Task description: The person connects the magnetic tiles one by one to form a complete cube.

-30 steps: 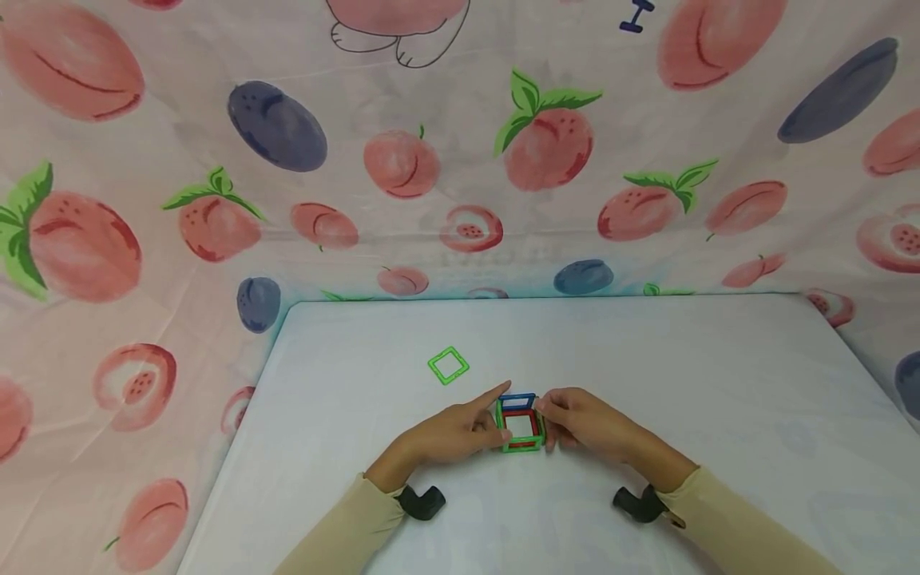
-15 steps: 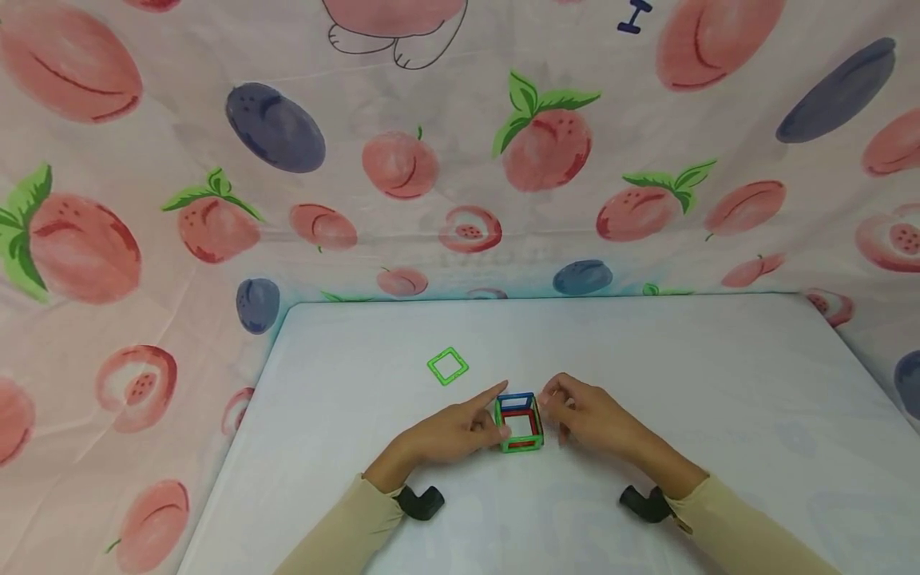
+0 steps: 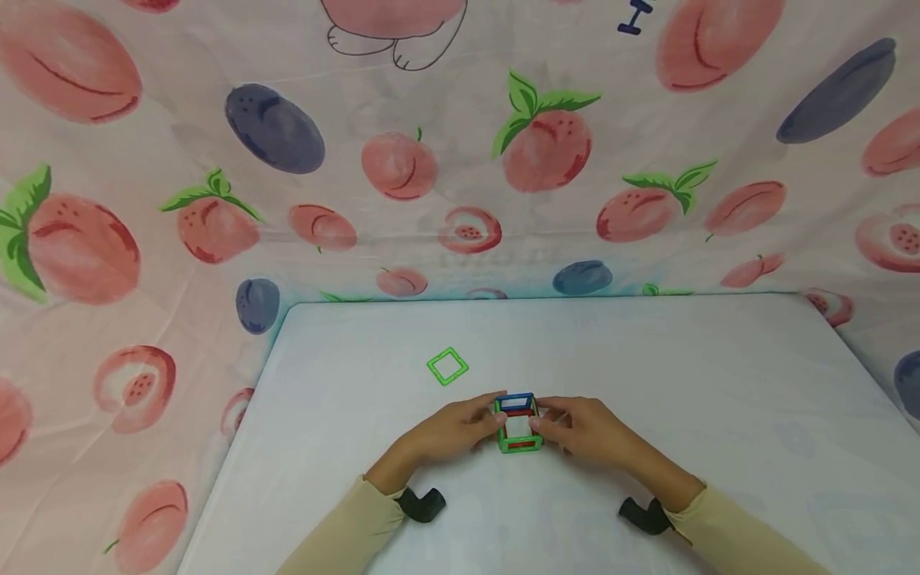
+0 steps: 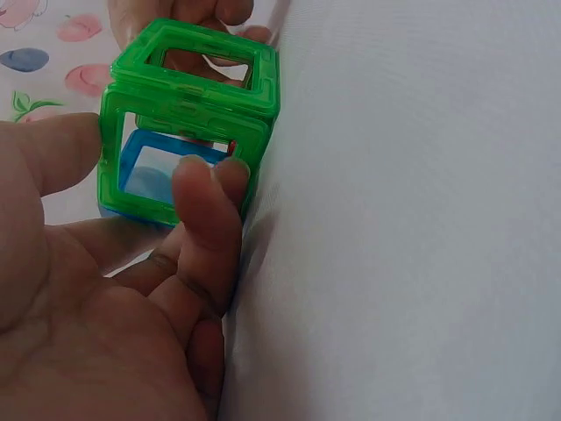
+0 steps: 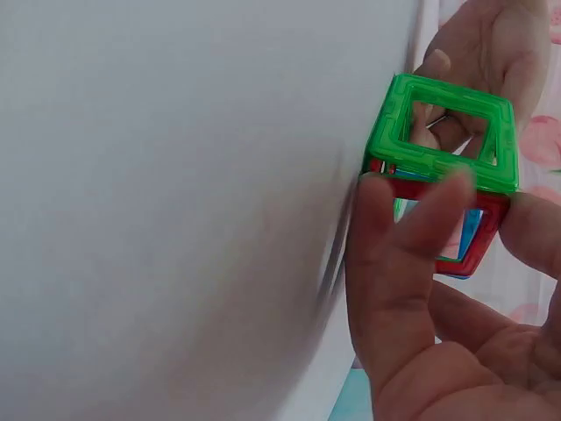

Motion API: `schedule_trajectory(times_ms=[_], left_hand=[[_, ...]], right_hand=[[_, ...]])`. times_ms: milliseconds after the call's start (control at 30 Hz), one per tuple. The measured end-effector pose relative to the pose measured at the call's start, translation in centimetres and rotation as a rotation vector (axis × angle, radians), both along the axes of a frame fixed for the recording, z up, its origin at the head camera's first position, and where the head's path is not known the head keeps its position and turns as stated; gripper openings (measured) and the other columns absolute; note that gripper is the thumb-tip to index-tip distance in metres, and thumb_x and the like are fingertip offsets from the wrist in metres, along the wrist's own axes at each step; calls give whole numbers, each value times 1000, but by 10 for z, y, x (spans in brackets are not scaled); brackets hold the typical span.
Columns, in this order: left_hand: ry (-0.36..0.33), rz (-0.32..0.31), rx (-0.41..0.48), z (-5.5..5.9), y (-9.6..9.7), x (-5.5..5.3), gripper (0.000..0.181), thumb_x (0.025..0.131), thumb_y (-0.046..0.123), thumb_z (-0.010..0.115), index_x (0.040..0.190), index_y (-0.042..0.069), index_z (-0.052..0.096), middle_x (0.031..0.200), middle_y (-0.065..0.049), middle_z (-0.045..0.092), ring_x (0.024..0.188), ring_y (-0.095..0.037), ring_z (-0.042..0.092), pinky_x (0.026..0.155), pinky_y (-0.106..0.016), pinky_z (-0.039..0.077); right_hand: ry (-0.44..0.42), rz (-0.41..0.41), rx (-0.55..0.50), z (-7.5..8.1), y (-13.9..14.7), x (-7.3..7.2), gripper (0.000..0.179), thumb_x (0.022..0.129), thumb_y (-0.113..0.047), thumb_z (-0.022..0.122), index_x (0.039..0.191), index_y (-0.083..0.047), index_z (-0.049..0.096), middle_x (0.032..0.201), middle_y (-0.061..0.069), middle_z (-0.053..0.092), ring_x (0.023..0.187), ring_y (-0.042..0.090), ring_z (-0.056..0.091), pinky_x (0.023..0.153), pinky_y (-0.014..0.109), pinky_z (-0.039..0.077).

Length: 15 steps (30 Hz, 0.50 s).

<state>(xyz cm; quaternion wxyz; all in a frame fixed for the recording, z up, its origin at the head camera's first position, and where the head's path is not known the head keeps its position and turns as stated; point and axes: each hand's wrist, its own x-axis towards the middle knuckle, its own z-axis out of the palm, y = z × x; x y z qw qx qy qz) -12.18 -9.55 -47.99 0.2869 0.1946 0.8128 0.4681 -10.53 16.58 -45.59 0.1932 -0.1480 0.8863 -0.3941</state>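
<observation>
Cube (image 3: 521, 449) of see-thru coloured frames sits on white table (image 3: 683, 359), approx. mid-width & towards the near side, btwn both hands. L hand (image 3: 449, 431) grips cube's L side: thumb on top edge, other fingers bent against the green side panel (image 4: 184, 105), a couple of tips at its window. R hand (image 3: 592, 431) grips the opp. side same way, thumb up top, fingertips against the red panel (image 5: 486, 232). So both hands' fingers are closed on the cube, one per side. Near face = green panel too (image 5: 451, 90); blue panel (image 3: 516, 395) at far side, also visible thru the windows in both wrist views. Cube looks upright. Loose green square (image 3: 456, 376) lies flat on table, a bit beyond cube & to its L, turned like a diamond, apart from both hands. Person wears tan sleeves (image 3: 334, 523), w/ a blk bracket (image 3: 424, 505) at L wrist & another blk piece (image 3: 644, 517) at R. Cloth (image 3: 460, 96) behind table, pale w/ peach & blue fruit prints, hangs at back & continues down L side.
</observation>
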Motion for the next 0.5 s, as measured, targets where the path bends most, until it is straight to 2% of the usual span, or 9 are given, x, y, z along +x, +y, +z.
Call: schedule_trajectory(times_ms=[200, 367, 500], left_hand=[[-7, -7, 7, 0, 1, 1, 52, 106, 49, 50, 154, 29, 45, 91, 1, 63, 78, -11, 60, 86, -31, 46], [-17, -16, 14, 0, 1, 1, 53, 107, 49, 48, 155, 27, 44, 92, 1, 63, 78, -11, 60, 84, -30, 46], [-26, -5, 20, 0, 2, 1, 46, 107, 47, 49, 144, 19, 54, 88, -1, 63, 77, -12, 59, 79, -29, 46]], right_hand=[[-171, -42, -119, 1, 0, -1, 59, 103, -38, 62, 145, 2, 52, 102, 5, 72, 77, 16, 72, 76, 31, 58], [-231, -25, -168, -3, 2, -3, 60, 104, -37, 59, 148, 2, 48, 106, 8, 70, 80, 20, 73, 78, 32, 59], [-272, -36, -180, -5, 2, -4, 57, 104, -36, 59, 145, 2, 50, 104, 8, 70, 83, 20, 71, 76, 32, 59]])
